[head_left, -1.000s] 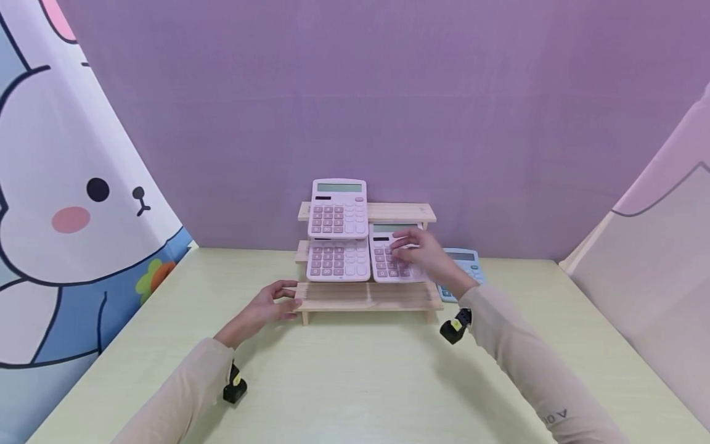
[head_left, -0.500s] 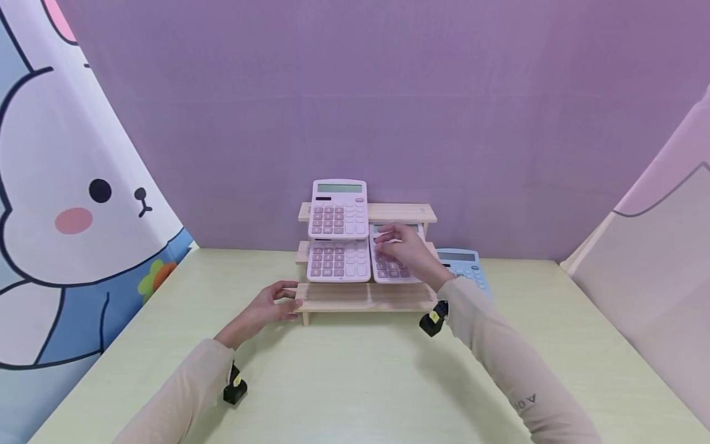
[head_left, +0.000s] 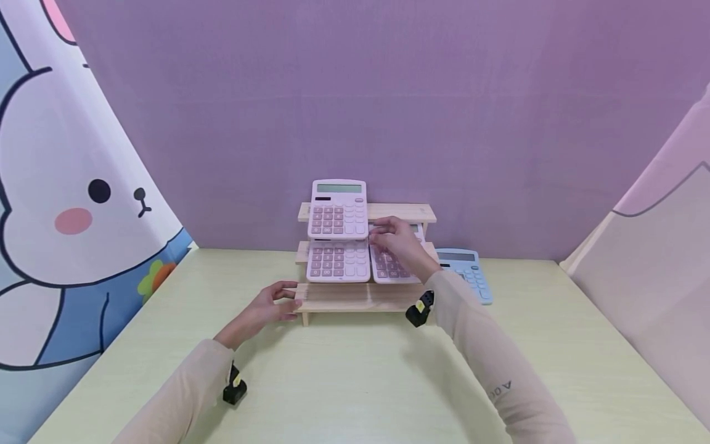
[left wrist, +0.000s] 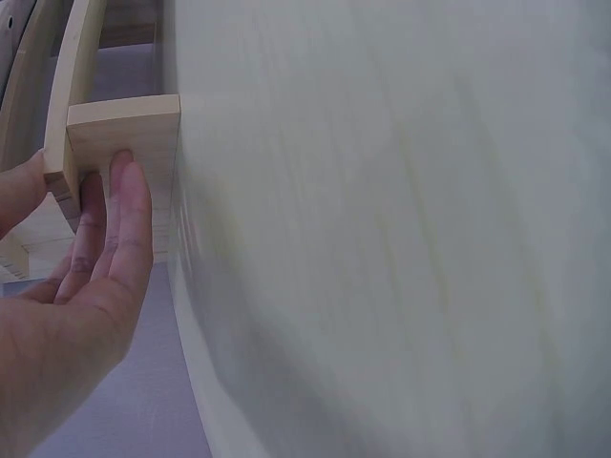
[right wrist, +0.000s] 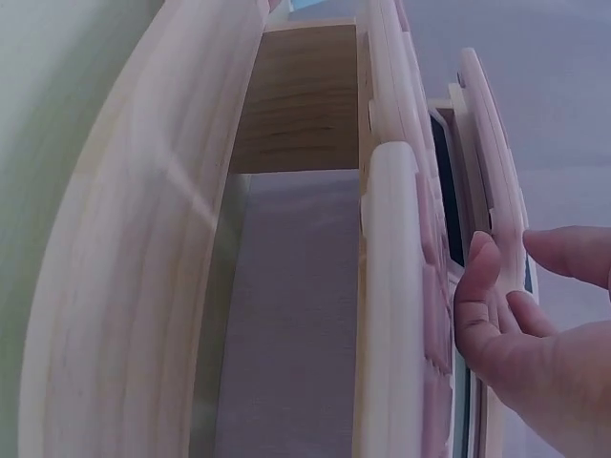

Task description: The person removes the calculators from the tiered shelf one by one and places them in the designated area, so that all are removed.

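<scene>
A three-tier wooden display stand (head_left: 366,302) stands on the table. My left hand (head_left: 270,308) holds the left end of its lowest step; the left wrist view has the thumb by the plank and the other fingers (left wrist: 132,205) under it against the leg. One pink calculator (head_left: 339,213) leans on the top step, and another (head_left: 338,262) sits below it. A third pink calculator (head_left: 388,266) stands to the right, partly hidden behind my right hand (head_left: 400,243). That hand's fingertips are right at the top calculator's lower right edge, thumb and finger apart.
A blue calculator (head_left: 468,274) lies on the table (head_left: 355,376) just right of the stand, partly covered by the right sleeve. Behind the stand hangs a purple cloth (head_left: 355,111). A cartoon-print cloth (head_left: 83,185) borders the left side.
My right hand has moved left and slightly up, from in front of the right pink calculator to the top one's edge. More of the blue calculator shows. The left hand has stayed put.
</scene>
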{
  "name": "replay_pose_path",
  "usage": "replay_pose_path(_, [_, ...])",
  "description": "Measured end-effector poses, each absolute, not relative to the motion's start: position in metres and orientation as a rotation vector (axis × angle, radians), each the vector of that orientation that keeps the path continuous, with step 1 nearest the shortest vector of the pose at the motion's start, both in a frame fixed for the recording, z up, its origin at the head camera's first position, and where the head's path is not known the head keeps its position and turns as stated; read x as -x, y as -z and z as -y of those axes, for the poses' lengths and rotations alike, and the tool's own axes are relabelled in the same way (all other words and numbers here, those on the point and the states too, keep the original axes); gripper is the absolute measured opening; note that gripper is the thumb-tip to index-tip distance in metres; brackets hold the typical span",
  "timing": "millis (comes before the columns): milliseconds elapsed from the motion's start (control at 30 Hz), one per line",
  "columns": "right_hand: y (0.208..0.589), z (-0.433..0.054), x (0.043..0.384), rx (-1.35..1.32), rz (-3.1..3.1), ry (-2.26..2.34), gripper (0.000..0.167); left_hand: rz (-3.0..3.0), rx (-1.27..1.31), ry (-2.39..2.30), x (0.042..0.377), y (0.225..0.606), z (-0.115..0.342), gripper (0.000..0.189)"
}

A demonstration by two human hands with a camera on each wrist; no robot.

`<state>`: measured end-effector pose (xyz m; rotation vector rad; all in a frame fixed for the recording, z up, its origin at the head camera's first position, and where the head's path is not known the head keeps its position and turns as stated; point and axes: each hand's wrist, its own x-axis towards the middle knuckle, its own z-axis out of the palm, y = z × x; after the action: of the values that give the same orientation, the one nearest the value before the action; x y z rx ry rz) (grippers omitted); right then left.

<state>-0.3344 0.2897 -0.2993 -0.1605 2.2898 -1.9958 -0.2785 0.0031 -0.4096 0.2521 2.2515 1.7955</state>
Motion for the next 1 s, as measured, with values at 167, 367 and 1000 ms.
replay_pose_path(167, [0.3,-0.285,0.336,0.165,-2.282,2.001,0.046,-2.252,-0.248,-1.794,0.279,0.41,-0.003,0.059])
replay_pose_path(367, [0.3,-0.279,0.339,0.165,-2.259,2.044,0.045,-2.255,-0.239,-1.789,0.28,0.41,-0.003,0.06])
replay_pose_path(1000, [0.303,-0.272,0.343,0.107,-2.194,2.113,0.047,-2.246,-0.253,-1.799,0.282,0.411,-0.002,0.06])
